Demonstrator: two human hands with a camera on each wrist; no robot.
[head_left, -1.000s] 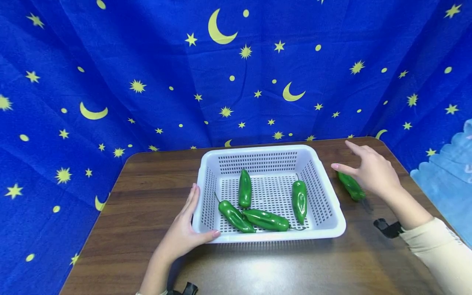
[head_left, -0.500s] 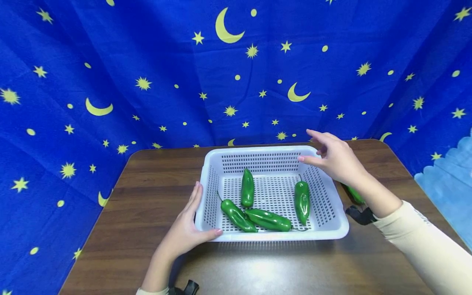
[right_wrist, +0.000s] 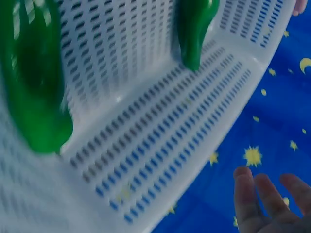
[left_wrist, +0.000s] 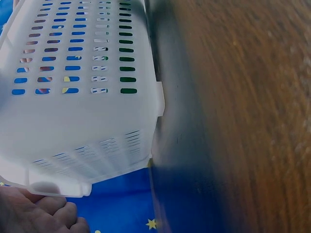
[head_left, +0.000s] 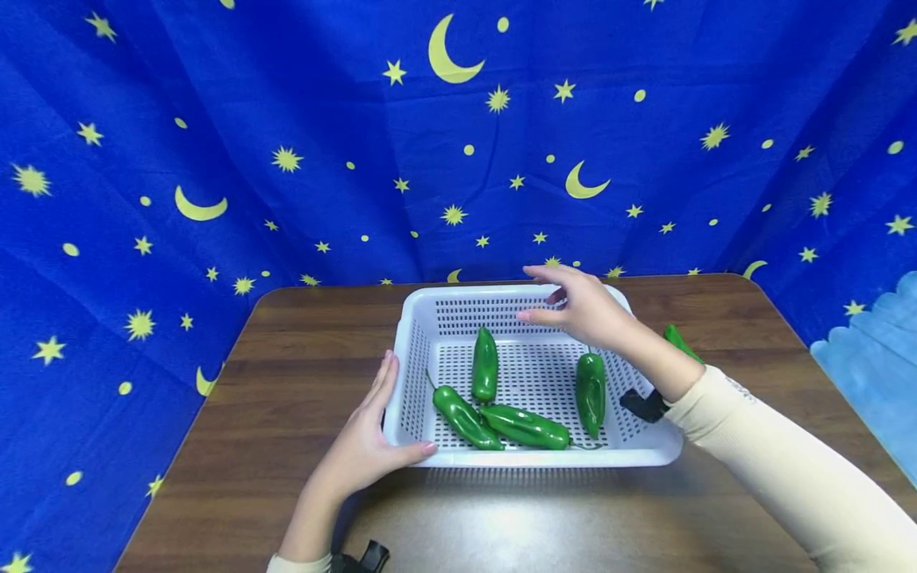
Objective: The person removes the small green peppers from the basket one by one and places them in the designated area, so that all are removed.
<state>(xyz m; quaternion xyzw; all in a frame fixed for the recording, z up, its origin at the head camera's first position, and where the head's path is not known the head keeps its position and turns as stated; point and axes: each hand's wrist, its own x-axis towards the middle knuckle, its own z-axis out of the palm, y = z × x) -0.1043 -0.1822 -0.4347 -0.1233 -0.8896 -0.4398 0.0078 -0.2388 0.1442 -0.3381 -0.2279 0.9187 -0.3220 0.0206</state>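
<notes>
My left hand (head_left: 365, 434) holds the left front corner of a white perforated plastic basket (head_left: 544, 458), its fingers along the outer side and the thumb over the front rim. In the left wrist view the hand (left_wrist: 43, 213) shows below the basket's wall (left_wrist: 73, 116). My right hand (head_left: 576, 306) hovers over the basket's back right part, fingers spread and holding nothing. Several glossy green peppers lie in the basket: one upright in view (head_left: 485, 364), one at the front left (head_left: 466, 418), one at the front middle (head_left: 528, 427) and one at the right (head_left: 591, 395).
Another green pepper (head_left: 680, 342) lies on the wooden table (head_left: 272, 414) right of the basket, partly hidden by the right forearm. A blue curtain with moons and stars (head_left: 358, 159) stands behind the table. Light blue fabric (head_left: 867, 366) hangs at the right edge.
My right hand has moved left from above the pepper on the table to over the basket, its fingers still apart. The left hand keeps its place; the head view has shifted slightly.
</notes>
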